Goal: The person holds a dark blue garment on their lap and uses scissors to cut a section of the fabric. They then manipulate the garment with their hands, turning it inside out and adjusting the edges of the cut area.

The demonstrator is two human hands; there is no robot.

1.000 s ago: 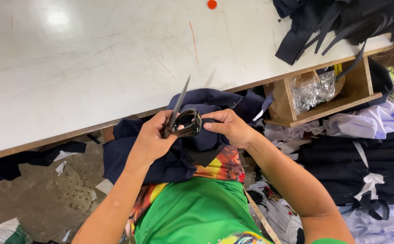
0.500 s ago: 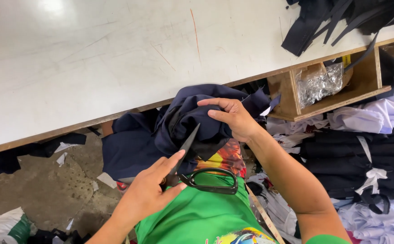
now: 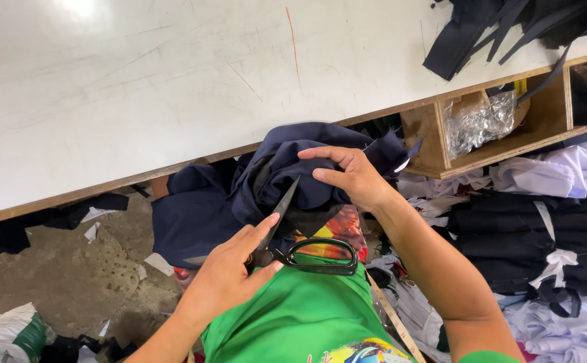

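L hand point(image 3: 229, 279) gripped black scissors point(image 3: 307, 252) w/ blade up at navy cloth point(image 3: 286, 168), R hand point(image 3: 354, 176) fingers pinching it taut below table point(image 3: 172, 81) edge, I judged.

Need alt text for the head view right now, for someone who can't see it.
The left hand holds black scissors pointing at bunched navy fabric that the right hand grips, beside a white table.
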